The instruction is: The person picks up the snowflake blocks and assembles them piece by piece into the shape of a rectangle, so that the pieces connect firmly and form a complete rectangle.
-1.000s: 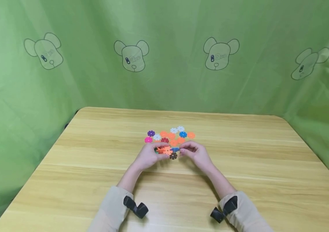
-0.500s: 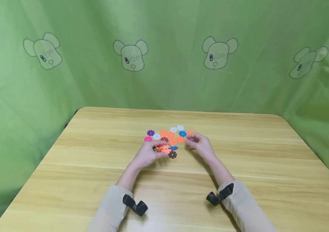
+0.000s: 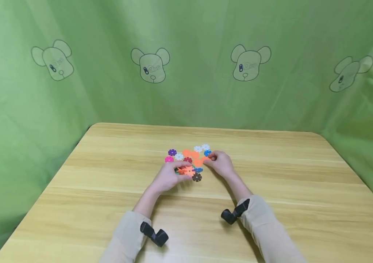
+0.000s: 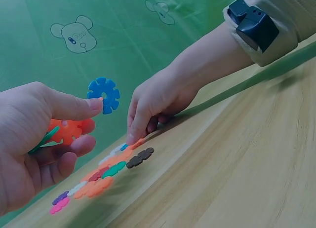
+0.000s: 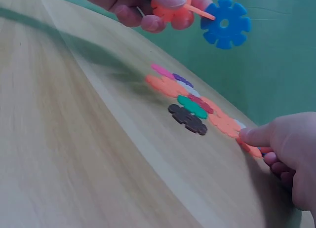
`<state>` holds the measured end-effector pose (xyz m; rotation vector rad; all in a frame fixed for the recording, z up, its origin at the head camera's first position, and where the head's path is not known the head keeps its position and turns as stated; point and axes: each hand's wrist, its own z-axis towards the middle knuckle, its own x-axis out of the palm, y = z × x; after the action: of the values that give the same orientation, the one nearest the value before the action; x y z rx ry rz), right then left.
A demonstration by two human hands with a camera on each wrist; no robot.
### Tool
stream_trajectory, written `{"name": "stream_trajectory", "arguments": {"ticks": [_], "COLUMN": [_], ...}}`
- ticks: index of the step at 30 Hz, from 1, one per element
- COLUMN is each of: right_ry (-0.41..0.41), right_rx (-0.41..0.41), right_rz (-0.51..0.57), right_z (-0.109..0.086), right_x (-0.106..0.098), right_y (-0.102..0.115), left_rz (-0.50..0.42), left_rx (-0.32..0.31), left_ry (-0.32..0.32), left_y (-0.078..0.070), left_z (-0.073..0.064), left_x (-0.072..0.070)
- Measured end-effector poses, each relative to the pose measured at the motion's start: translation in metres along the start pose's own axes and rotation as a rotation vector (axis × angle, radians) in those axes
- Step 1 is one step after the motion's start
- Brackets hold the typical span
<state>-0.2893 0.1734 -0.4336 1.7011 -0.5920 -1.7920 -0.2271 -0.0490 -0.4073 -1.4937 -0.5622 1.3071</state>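
My left hand point(image 3: 168, 177) holds a small cluster of joined, notched plastic snowflake discs above the table. In the left wrist view an orange disc point(image 4: 66, 132) lies between thumb and fingers, a green disc point(image 4: 44, 140) shows beside it, and a blue disc point(image 4: 112, 92) stands out past the thumb tip. My right hand point(image 3: 222, 164) is down at the right end of the loose discs. Its thumb and curled fingers pinch the edge of an orange snowflake disc point(image 5: 251, 148) on the table; part of that disc is hidden by the hand.
Loose discs lie flat on the wooden table point(image 3: 186, 226): purple point(image 3: 172, 152), pink point(image 3: 169, 159), white point(image 3: 205, 147), dark red point(image 3: 188, 160), brown point(image 3: 197, 177), blue point(image 3: 207, 153), green point(image 5: 192, 107) and several orange ones. A green curtain point(image 3: 193, 102) stands behind the table.
My right hand has left the blue disc of the held cluster, moved right, then come down on an orange disc. My left hand stays nearly in place with the cluster.
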Motion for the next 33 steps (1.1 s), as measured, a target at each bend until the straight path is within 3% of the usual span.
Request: {"name": "stream_trajectory", "arguments": {"ticks": [7, 15, 19, 22, 33], "right_ry": [0.004, 0.041, 0.071, 0.088, 0.177], "right_rx": [-0.014, -0.021, -0.066, -0.072, 0.054], "right_rz": [-0.081, -0.036, -0.007, 0.058, 0.358], "right_z": [0.001, -0.004, -0.011, -0.018, -0.043], "right_x": [0.003, 0.0, -0.005, -0.009, -0.015], "right_y": [0.003, 0.004, 0.006, 0.005, 0.002], "left_rz": [0.007, 0.007, 0.013, 0.028, 0.039], "left_rx": [0.015, 0.024, 0.021, 0.02, 0.005], "left_ry": [0.004, 0.011, 0.012, 0.011, 0.017], "left_y": [0.0, 0.003, 0.004, 0.004, 0.004], "left_z": [-0.001, -0.001, 0.0, 0.001, 0.001], "left_x": [0.001, 0.0, 0.0, -0.001, -0.002]}}
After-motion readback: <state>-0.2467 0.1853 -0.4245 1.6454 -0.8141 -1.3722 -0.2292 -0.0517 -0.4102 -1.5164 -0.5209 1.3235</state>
